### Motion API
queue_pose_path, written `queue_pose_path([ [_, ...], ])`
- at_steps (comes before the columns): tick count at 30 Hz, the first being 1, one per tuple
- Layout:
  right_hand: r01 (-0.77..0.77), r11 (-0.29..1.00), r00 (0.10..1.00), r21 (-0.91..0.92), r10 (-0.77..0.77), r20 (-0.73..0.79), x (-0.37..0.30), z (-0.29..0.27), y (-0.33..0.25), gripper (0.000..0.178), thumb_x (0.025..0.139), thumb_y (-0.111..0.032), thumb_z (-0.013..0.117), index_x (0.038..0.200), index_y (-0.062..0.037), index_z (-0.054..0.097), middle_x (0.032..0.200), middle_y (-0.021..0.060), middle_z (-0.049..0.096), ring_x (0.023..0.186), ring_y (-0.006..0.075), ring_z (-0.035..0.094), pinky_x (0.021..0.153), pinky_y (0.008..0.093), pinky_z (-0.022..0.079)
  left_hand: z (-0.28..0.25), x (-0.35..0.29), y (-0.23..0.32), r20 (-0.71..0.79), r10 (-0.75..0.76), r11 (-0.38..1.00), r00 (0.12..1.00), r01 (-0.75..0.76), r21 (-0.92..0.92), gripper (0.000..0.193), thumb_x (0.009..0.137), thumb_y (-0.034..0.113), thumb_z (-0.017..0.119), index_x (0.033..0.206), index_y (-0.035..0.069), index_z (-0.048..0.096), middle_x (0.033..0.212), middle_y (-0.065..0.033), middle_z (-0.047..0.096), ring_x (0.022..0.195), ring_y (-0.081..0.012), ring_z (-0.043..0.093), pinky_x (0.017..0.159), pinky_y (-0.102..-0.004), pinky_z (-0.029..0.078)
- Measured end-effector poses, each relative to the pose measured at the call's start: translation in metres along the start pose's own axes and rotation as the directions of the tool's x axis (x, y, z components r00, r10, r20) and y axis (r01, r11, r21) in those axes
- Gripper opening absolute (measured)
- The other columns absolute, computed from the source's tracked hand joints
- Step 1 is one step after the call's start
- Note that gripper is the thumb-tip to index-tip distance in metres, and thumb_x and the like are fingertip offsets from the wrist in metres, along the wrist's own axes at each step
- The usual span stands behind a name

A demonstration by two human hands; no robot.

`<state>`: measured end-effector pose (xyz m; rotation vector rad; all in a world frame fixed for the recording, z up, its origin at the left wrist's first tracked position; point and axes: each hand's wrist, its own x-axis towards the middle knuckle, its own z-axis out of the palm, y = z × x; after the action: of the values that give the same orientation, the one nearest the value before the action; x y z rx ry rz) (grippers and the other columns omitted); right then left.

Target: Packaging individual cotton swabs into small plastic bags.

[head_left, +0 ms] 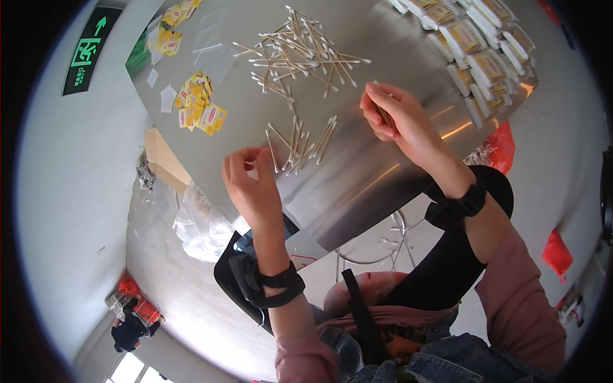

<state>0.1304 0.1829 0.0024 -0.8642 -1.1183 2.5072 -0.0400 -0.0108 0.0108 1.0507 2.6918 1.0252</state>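
My right hand (399,121) is closed around a few cotton swabs (385,117), their wooden sticks partly hidden by the fingers. Over the steel table's near left part, my left hand (250,185) has its fingers curled and the thumb drawn in; whether anything sits between the fingertips is hidden. Just to its right lies a small loose group of cotton swabs (297,145) with wooden sticks and white tips. Farther back spreads a larger tangled pile of cotton swabs (300,48).
Yellow-and-white printed cards (199,105) lie in small heaps on the steel table (239,102) at left, near clear plastic bags (211,32). Stacks of filled packets (485,64) occupy the far right. A cardboard box (165,159) stands beside the left edge. Another person (132,329) is at lower left.
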Motion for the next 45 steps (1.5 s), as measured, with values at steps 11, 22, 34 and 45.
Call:
queue_pose_path([
  [11, 0.008, 0.999, 1.000, -0.050, -0.009, -0.009, 0.000, 0.007, 0.002, 0.032, 0.105, -0.033, 0.049, 0.086, -0.0079, 0.057, 0.064, -0.0050, 0.046, 0.049, 0.0019, 0.034, 0.045, 0.0204, 0.024, 0.010, -0.023, 0.010, 0.149, -0.052, 0.996, 0.987, 0.062, -0.067, 0.012, 0.082, 0.010, 0.076, 0.088, 0.003, 0.068, 0.083, -0.0052, 0.059, 0.079, -0.0205, 0.055, 0.074, -0.0333, 0.047],
  [22, 0.003, 0.999, 1.000, -0.054, -0.003, 0.002, 0.000, 0.004, 0.003, 0.032, 0.105, -0.032, 0.050, 0.086, -0.0080, 0.058, 0.065, -0.0049, 0.047, 0.050, 0.0022, 0.033, 0.046, 0.0208, 0.024, -0.010, -0.012, 0.023, 0.088, -0.191, 0.969, 0.978, 0.202, -0.140, 0.009, 0.081, 0.008, 0.075, 0.084, 0.002, 0.069, 0.078, -0.0036, 0.062, 0.069, -0.0159, 0.051, 0.066, -0.0294, 0.044],
  [34, -0.031, 0.984, 0.999, -0.173, 0.035, 0.024, -0.005, 0.011, 0.002, 0.033, 0.104, -0.035, 0.052, 0.087, -0.0075, 0.059, 0.066, -0.0045, 0.047, 0.051, 0.0020, 0.033, 0.048, 0.0199, 0.024, 0.017, 0.009, 0.036, 0.168, -0.252, 0.958, 0.953, 0.222, 0.180, 0.018, 0.083, 0.023, 0.074, 0.090, 0.008, 0.070, 0.084, -0.0056, 0.065, 0.077, -0.0234, 0.063, 0.070, -0.0361, 0.049],
  [45, 0.028, 0.667, 0.788, -0.745, 0.444, 0.427, -0.023, 0.018, 0.023, 0.020, 0.096, -0.019, 0.060, 0.098, -0.0012, 0.068, 0.072, 0.0060, 0.068, 0.073, 0.0167, 0.066, 0.072, 0.0298, 0.048, -0.005, -0.019, 0.046, 0.075, -0.387, 0.811, 0.919, 0.378, -0.447, 0.013, 0.097, 0.011, 0.063, 0.091, -0.001, 0.065, 0.077, -0.0024, 0.065, 0.065, -0.0062, 0.058, 0.057, -0.0197, 0.045],
])
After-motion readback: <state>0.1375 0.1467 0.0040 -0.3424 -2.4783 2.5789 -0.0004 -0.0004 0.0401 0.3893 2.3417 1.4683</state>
